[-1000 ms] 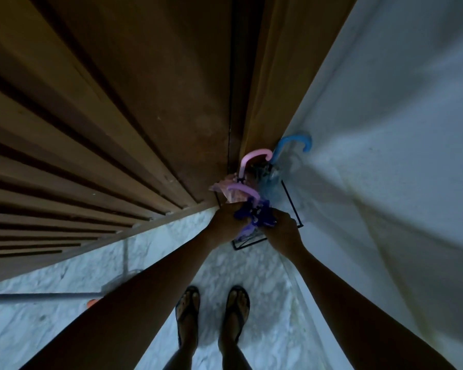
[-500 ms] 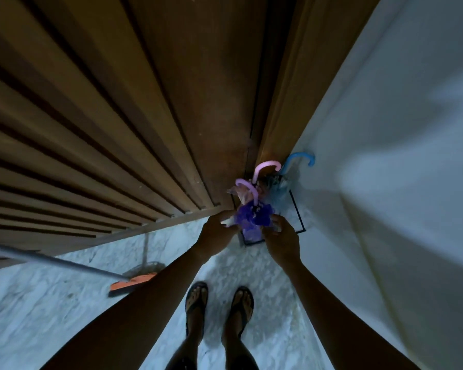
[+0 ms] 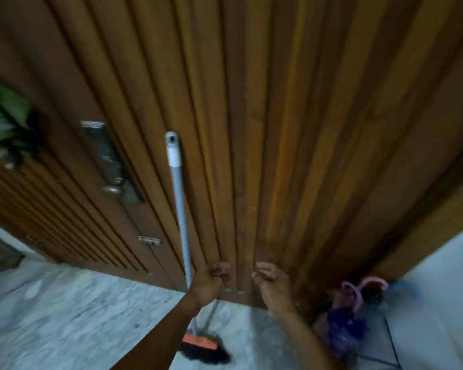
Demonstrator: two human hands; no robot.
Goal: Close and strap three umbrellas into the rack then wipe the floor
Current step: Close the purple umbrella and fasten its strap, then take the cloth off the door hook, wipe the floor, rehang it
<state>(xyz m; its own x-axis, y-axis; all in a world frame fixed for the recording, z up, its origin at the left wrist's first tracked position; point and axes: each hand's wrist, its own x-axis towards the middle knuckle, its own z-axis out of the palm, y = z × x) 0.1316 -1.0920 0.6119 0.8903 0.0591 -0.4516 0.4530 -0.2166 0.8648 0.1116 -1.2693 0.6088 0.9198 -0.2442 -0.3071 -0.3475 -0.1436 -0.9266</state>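
Three closed umbrellas stand in a black wire rack [image 3: 391, 342] in the lower right corner: a purple one [image 3: 346, 330] with a lilac hooked handle, a second with a pink hook [image 3: 375, 283], and a blurred blue one [image 3: 409, 289]. A broom with a grey pole [image 3: 179, 209] leans on the wooden door, its orange and black head [image 3: 202, 347] on the floor. My left hand [image 3: 211, 278] is raised just right of the pole, fingers loosely curled, holding nothing. My right hand [image 3: 271, 281] hovers beside it, also loosely curled, left of the umbrellas.
A slatted wooden door [image 3: 251, 129] fills the view, with a metal lock plate and knob [image 3: 112, 188] at the left. Green leaves [image 3: 3, 110] show at the far left. Marble floor [image 3: 64, 316] lies below and a white wall [image 3: 444, 289] stands at the right.
Both hands have let go of the purple umbrella and lifted away to the left. My view has swung up and left, so the broom now stands in front of me.
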